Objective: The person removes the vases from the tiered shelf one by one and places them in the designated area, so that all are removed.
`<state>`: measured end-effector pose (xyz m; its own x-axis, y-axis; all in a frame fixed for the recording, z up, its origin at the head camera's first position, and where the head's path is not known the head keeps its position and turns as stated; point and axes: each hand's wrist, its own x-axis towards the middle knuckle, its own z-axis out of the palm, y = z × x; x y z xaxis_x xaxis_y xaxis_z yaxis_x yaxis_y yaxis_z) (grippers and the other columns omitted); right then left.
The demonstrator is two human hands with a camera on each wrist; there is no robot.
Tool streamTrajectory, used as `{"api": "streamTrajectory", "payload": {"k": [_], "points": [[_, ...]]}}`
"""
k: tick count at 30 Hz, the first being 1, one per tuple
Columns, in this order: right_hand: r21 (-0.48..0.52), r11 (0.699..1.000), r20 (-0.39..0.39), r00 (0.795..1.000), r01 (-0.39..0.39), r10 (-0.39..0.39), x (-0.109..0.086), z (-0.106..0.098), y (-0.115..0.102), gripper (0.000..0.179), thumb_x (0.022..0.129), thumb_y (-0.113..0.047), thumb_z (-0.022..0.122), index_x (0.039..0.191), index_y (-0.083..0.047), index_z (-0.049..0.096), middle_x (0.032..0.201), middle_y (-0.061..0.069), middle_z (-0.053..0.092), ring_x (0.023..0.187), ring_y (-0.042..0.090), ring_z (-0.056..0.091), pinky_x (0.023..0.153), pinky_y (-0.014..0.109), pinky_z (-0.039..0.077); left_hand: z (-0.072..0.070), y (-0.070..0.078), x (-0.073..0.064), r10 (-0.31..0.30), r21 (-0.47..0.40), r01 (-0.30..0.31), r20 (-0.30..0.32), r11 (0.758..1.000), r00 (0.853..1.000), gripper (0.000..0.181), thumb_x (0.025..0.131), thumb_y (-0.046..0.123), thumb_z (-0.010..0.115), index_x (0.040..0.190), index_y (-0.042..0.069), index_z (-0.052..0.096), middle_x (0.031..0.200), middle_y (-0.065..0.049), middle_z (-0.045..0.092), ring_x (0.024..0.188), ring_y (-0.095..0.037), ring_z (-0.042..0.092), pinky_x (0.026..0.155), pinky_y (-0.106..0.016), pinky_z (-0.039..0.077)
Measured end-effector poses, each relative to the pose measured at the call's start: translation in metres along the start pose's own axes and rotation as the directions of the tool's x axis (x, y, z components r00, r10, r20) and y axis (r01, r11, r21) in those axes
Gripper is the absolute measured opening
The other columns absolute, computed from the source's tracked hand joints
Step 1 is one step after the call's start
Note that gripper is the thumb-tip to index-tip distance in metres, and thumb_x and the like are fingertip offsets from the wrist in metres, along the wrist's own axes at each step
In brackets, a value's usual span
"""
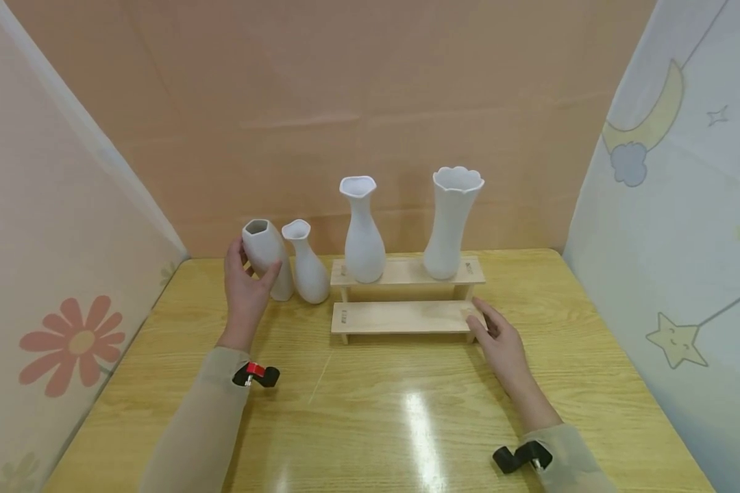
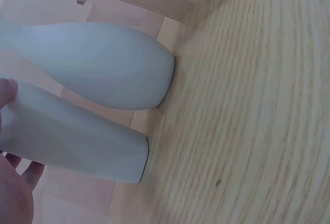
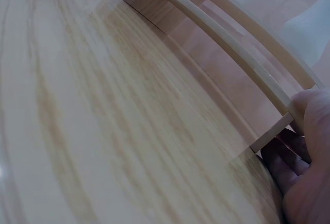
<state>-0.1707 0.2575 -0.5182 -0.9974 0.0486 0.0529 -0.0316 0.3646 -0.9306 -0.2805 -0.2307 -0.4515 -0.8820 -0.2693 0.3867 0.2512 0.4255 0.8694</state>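
My left hand holds a white vase with an angular mouth, thumb on the near side and fingers round the far left side. In the left wrist view this faceted vase has its base at the table. Just right of it stands a smaller white vase with a wavy rim. My right hand grips the right end of the lower step of a two-tier wooden stand. The thumb lies on the step's corner, with curled fingers beside its end in the right wrist view.
On the upper step stand a narrow-necked white vase and a taller white vase with a scalloped rim. The wooden table is bounded by a plain cloth behind and patterned cloths at both sides.
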Motion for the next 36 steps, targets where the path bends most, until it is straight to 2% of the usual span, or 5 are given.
{"api": "streamTrajectory", "payload": {"k": [13, 19, 27, 32, 36], "points": [[0.004, 1.000, 0.008, 1.000, 0.015, -0.015, -0.001, 0.001, 0.003, 0.070, 0.114, -0.051, 0.058, 0.171, -0.014, 0.041, 0.178, 0.011, 0.030, 0.165, 0.039, 0.023, 0.128, 0.063, 0.028, 0.001, 0.000, -0.004, -0.027, -0.003, 0.027, 0.005, 1.000, 1.000, 0.088, 0.100, 0.018, 0.084, 0.171, 0.019, 0.033, 0.166, -0.012, 0.041, 0.153, -0.036, 0.043, 0.122, -0.061, 0.042], [0.006, 1.000, 0.010, 1.000, 0.006, -0.006, -0.001, 0.001, 0.003, 0.072, 0.113, -0.052, 0.058, 0.172, -0.014, 0.041, 0.179, 0.011, 0.029, 0.165, 0.040, 0.023, 0.128, 0.063, 0.028, -0.001, 0.006, -0.008, -0.016, 0.003, 0.016, -0.043, 1.000, 0.999, 0.095, 0.098, 0.017, 0.087, 0.172, 0.013, 0.029, 0.171, -0.014, 0.033, 0.159, -0.029, 0.032, 0.128, -0.053, 0.034], [0.005, 1.000, 0.003, 1.000, 0.003, -0.003, -0.001, 0.000, 0.001, 0.070, 0.114, -0.052, 0.058, 0.171, -0.016, 0.042, 0.178, 0.009, 0.031, 0.165, 0.037, 0.023, 0.128, 0.061, 0.028, -0.008, 0.048, -0.022, 0.018, 0.033, -0.012, -0.196, 0.999, 0.980, 0.091, 0.098, 0.029, 0.087, 0.172, 0.019, 0.034, 0.169, -0.008, 0.037, 0.158, -0.023, 0.034, 0.130, -0.041, 0.029], [0.007, 1.000, 0.010, 1.000, 0.009, -0.009, -0.001, 0.000, 0.002, 0.071, 0.113, -0.053, 0.058, 0.172, -0.016, 0.040, 0.178, 0.009, 0.030, 0.165, 0.036, 0.022, 0.128, 0.062, 0.028, -0.003, 0.074, -0.030, 0.138, -0.008, -0.144, -0.231, 0.990, 0.963, 0.086, 0.096, 0.024, 0.089, 0.168, 0.013, 0.043, 0.166, -0.010, 0.041, 0.154, -0.022, 0.037, 0.127, -0.040, 0.031], [0.008, 1.000, 0.012, 1.000, 0.017, -0.017, -0.002, 0.000, 0.003, 0.072, 0.114, -0.052, 0.058, 0.172, -0.015, 0.040, 0.178, 0.010, 0.029, 0.165, 0.038, 0.023, 0.128, 0.063, 0.029, 0.005, 0.095, -0.037, 0.226, -0.056, -0.244, -0.218, 0.968, 0.949, 0.082, 0.094, 0.016, 0.090, 0.164, 0.008, 0.048, 0.163, -0.014, 0.045, 0.149, -0.031, 0.041, 0.124, -0.045, 0.033]]}}
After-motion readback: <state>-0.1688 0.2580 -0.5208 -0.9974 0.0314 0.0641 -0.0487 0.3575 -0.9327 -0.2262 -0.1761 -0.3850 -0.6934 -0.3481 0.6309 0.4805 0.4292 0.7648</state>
